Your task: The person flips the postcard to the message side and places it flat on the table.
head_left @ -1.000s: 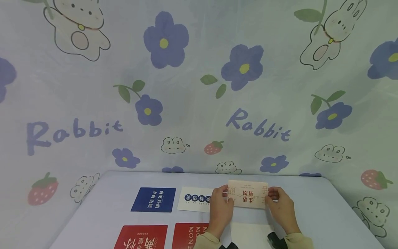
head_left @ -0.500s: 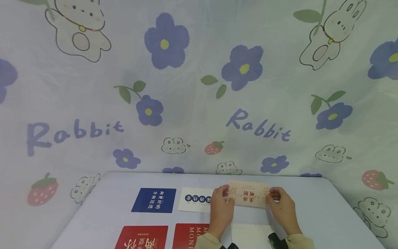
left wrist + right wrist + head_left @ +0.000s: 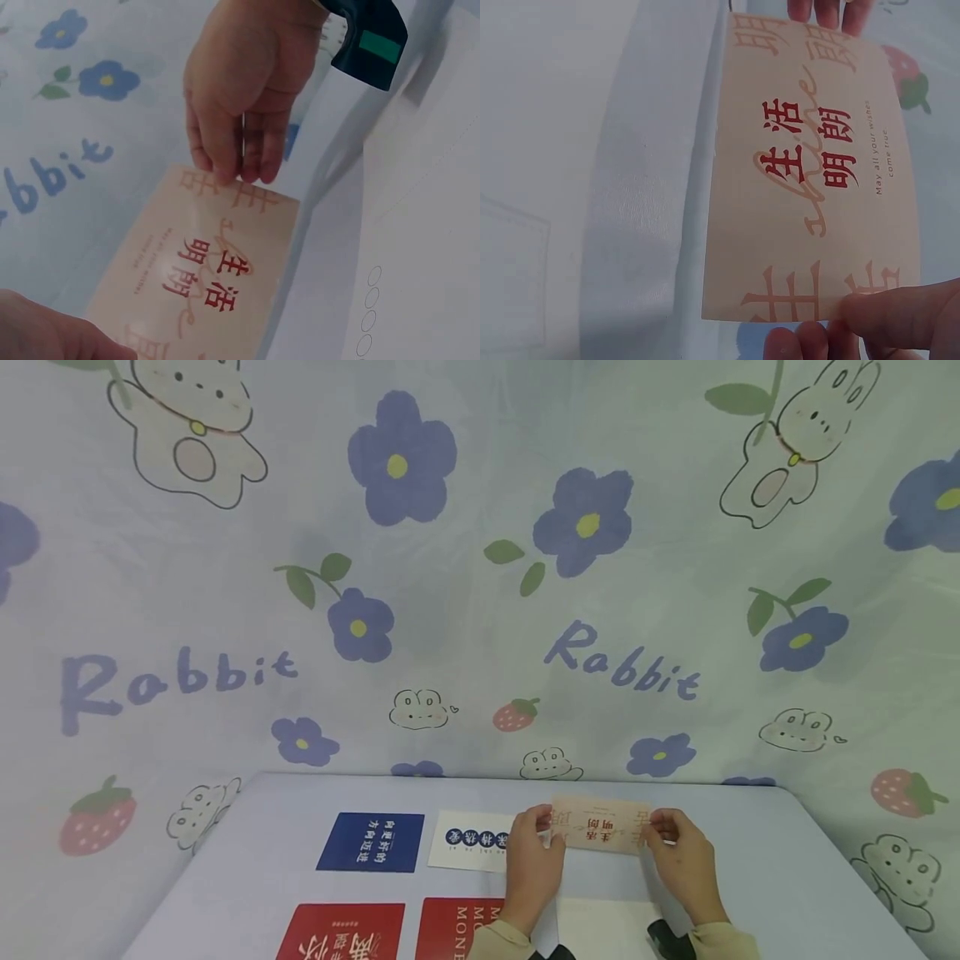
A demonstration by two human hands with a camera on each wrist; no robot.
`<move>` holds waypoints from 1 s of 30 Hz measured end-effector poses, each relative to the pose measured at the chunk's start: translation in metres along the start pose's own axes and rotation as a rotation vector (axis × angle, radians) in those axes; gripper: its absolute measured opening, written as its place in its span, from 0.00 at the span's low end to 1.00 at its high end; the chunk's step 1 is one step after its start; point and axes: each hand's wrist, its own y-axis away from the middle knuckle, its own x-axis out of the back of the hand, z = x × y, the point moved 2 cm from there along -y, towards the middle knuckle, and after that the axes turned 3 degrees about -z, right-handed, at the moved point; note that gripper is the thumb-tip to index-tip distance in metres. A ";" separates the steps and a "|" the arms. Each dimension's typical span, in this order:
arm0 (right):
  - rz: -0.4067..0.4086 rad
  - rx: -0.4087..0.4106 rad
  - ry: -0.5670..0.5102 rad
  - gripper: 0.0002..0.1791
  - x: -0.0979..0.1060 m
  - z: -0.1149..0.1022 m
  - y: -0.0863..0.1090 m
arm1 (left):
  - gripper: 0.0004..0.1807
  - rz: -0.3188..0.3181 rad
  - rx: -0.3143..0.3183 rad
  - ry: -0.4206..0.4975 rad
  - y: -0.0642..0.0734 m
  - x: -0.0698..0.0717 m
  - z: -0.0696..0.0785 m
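Nearest: khaki sleeves point(image 3: 498, 941) at both wrists, dark wrist gear point(image 3: 670, 941) on the inner sides. Cream card point(image 3: 606, 931) lies between the wrists, below the held one, bottom edge out of frame; right wrist gear overlaps its right side.

Left of the left wrist: red MONE-lettered card point(image 3: 457, 931), partly hidden by that hand and sleeve. Left again, well away from the hands: red card with white characters point(image 3: 345, 935), bottom cut off by frame.

Hands: both gripping, one card between them. Left hand point(image 3: 534, 864) pinches the left short edge of the beige "shine" card point(image 3: 602, 825); right hand point(image 3: 682, 860) pinches the right short edge, thumb on the printed face, per right wrist view. Card is tilted, printed face visible to head cam, red characters upside down there. Small English print reads "May all your wishes come true".

Just left of left hand: white card with blue discs point(image 3: 468, 842), right end hidden behind the hand. Further left: dark blue card point(image 3: 371, 843).

All on a white surface point(image 3: 757, 843). Beyond the hands: rabbit-and-flower backdrop point(image 3: 480, 568), "Rabbit" lettering twice.
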 end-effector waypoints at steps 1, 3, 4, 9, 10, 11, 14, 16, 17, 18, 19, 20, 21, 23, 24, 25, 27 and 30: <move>0.004 -0.003 0.000 0.11 0.000 0.000 0.000 | 0.21 0.001 -0.004 0.001 0.000 0.000 0.000; 0.008 0.003 -0.007 0.11 0.000 0.000 0.000 | 0.20 0.005 -0.013 0.007 0.000 0.000 0.000; 0.011 0.005 -0.005 0.10 0.000 0.000 0.000 | 0.20 0.005 -0.017 0.010 0.000 0.001 0.000; 0.030 0.022 -0.002 0.09 0.002 -0.001 0.001 | 0.19 0.012 -0.023 0.012 0.000 0.001 0.001; 0.031 0.026 -0.002 0.09 0.002 -0.001 0.001 | 0.19 0.015 -0.023 0.009 0.000 0.001 0.001; 0.030 0.030 -0.004 0.09 0.003 -0.001 0.001 | 0.19 0.017 -0.022 0.007 0.000 0.002 0.001; 0.033 0.019 0.000 0.09 0.004 -0.001 0.001 | 0.18 0.021 -0.019 0.006 0.000 0.002 0.001; 0.032 -0.002 -0.004 0.09 0.004 -0.002 0.001 | 0.18 0.026 -0.016 0.007 0.000 0.002 0.001; 0.030 -0.013 -0.008 0.09 0.005 -0.002 0.001 | 0.18 0.029 -0.017 0.006 0.000 0.002 0.001; 0.028 -0.026 -0.012 0.09 0.005 -0.002 0.001 | 0.17 0.033 -0.023 0.005 0.000 0.002 0.001; 0.024 -0.034 -0.019 0.09 0.005 -0.002 0.000 | 0.17 0.035 -0.025 0.005 0.000 0.002 0.001; 0.018 -0.043 -0.028 0.10 0.006 -0.002 0.001 | 0.16 0.037 -0.031 0.003 0.000 0.002 0.001; 0.013 -0.051 -0.040 0.10 0.006 -0.002 0.001 | 0.15 0.038 -0.031 0.004 0.000 0.002 0.001; -0.004 -0.062 -0.071 0.10 0.006 -0.002 0.000 | 0.14 0.037 -0.034 0.007 -0.001 0.002 0.000; -0.013 -0.071 -0.089 0.10 0.006 -0.002 0.000 | 0.13 0.036 -0.033 0.012 -0.001 0.003 0.000; -0.024 -0.080 -0.112 0.10 0.006 -0.002 -0.001 | 0.12 0.035 -0.026 0.017 -0.001 0.004 0.000; -0.051 -0.105 -0.173 0.11 0.005 -0.001 -0.002 | 0.11 0.041 -0.018 0.023 -0.002 0.005 -0.001; -0.087 -0.152 -0.265 0.12 0.004 0.001 -0.003 | 0.10 0.055 -0.018 0.028 -0.003 0.007 -0.002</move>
